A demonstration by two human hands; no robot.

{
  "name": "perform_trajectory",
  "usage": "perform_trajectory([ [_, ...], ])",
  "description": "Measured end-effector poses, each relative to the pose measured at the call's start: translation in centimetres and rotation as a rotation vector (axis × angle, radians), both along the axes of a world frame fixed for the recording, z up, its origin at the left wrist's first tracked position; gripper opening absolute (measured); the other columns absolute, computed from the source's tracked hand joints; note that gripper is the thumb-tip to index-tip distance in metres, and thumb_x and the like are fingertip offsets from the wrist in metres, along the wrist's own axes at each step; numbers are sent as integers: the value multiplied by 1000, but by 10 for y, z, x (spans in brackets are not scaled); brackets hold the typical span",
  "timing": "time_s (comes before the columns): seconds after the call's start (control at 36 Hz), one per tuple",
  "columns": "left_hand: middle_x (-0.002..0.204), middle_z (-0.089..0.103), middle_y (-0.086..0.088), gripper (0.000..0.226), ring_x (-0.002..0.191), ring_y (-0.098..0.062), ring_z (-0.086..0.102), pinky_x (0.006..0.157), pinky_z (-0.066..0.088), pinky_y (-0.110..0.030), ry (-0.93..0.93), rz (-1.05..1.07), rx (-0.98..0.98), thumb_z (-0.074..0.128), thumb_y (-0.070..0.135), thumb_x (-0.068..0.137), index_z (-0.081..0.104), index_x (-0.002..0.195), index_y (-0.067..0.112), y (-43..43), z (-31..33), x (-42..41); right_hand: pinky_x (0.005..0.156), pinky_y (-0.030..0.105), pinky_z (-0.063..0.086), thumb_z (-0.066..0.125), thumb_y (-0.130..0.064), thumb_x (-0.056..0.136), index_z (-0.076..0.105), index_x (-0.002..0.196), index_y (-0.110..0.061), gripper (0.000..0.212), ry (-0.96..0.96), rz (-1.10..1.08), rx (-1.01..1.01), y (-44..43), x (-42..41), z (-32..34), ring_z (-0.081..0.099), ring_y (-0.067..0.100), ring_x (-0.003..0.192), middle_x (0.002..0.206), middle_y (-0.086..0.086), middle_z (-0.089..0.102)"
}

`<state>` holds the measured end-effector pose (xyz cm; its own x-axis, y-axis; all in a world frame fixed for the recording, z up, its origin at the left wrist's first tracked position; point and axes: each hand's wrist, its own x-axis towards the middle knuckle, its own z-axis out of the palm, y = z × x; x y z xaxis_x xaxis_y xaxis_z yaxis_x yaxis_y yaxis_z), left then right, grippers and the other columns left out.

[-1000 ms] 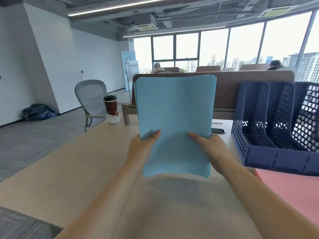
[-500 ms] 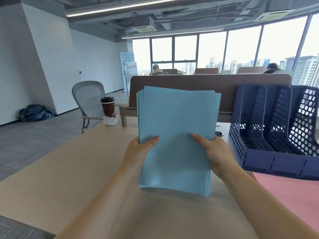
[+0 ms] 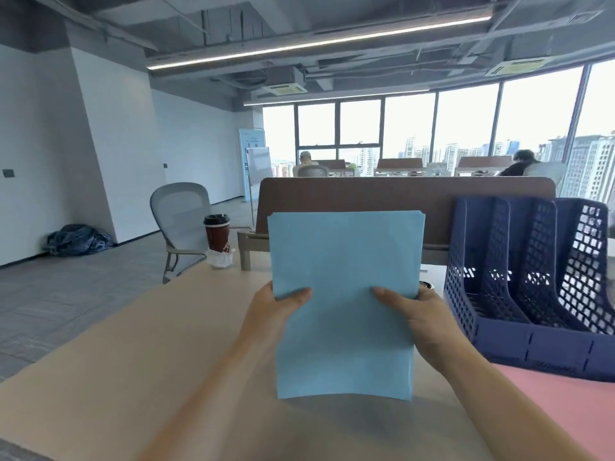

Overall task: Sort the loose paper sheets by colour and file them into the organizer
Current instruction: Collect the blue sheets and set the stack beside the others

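Observation:
A stack of blue paper sheets [image 3: 344,294] stands upright in front of me, its bottom edge just above or on the wooden desk [image 3: 133,377]. My left hand [image 3: 273,314] grips its left edge, thumb on the front. My right hand [image 3: 419,317] grips the right edge the same way. The dark blue mesh organizer [image 3: 532,294] with three upright slots stands to the right of the stack, its slots showing no paper. Pink sheets [image 3: 565,404] lie flat on the desk in front of the organizer.
A lidded coffee cup [image 3: 217,234] stands at the desk's far left corner beside crumpled plastic. A brown partition [image 3: 399,201] runs along the desk's back edge. A grey chair [image 3: 181,224] stands left of the desk. A small dark round object [image 3: 427,286] lies behind my right hand.
The blue sheets, fanned at the top earlier, now sit squared up in one neat stack. Both hands keep their grip. The camera has tilted upward.

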<state>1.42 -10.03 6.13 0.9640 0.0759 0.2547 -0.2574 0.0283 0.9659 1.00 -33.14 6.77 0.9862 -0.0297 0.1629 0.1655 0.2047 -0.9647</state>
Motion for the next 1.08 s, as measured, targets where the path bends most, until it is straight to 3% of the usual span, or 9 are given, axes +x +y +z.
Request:
perform_trajectory([
  [0.22,101,76,6,31,96,-16,72,90,54,-38,-86,86,-13,77,18,79,70,110,21,-10,8,6,87,44,58,79,-19,82,75,99,-13,18,-66,-72,-106,-3,11,9,75,24,90,95,2,78],
  [0.31,107,75,3,43,101,-18,71,98,51,-45,4,-25,33,79,28,70,70,112,24,-7,-11,6,89,45,57,79,-15,81,74,99,-8,20,35,-20,-79,-9,9,-10,74,27,91,97,6,77],
  [0.44,106,75,3,36,100,-20,72,100,50,-49,141,-131,152,82,41,64,77,99,35,-4,-34,5,85,41,57,77,-12,82,75,98,-6,18,130,28,-98,-11,7,-38,74,27,89,100,12,76],
  [0.53,104,76,2,26,98,-20,72,99,51,-49,102,-84,101,78,36,69,78,95,32,-11,-27,8,91,49,56,80,-21,81,74,101,-8,25,109,-5,-136,-13,14,-38,74,28,93,99,8,77],
  [0.64,107,75,-4,20,99,-27,71,96,52,-49,149,-111,-26,72,20,86,74,106,19,-19,-31,8,92,46,56,82,-28,79,75,102,-12,29,102,-36,-172,-18,19,-44,74,24,93,98,2,78],
  [0.72,105,76,0,17,98,-24,72,96,52,-50,180,-80,57,68,17,91,72,108,21,-23,-47,5,95,51,54,82,-28,79,75,102,-13,28,163,-39,-238,-20,19,-64,73,24,95,98,1,78],
  [0.89,89,76,12,4,88,-13,72,88,56,-39,89,69,208,73,28,87,73,89,31,-38,-47,-3,92,54,55,79,-26,81,75,99,-10,24,166,-119,-239,-21,6,-67,74,28,91,94,4,78],
  [0.97,82,72,19,11,86,-10,70,82,54,-32,46,106,198,74,24,86,71,80,33,-51,-39,-18,91,51,56,74,-17,87,74,103,-9,18,150,-173,-226,-26,-12,-54,73,29,92,96,6,77],
  [1.08,83,73,14,3,85,-15,70,78,52,-31,27,97,206,74,26,85,73,88,27,-69,-26,-41,90,47,57,71,-17,90,73,105,-13,16,118,-217,-242,-44,-46,-34,73,25,93,98,3,77],
])
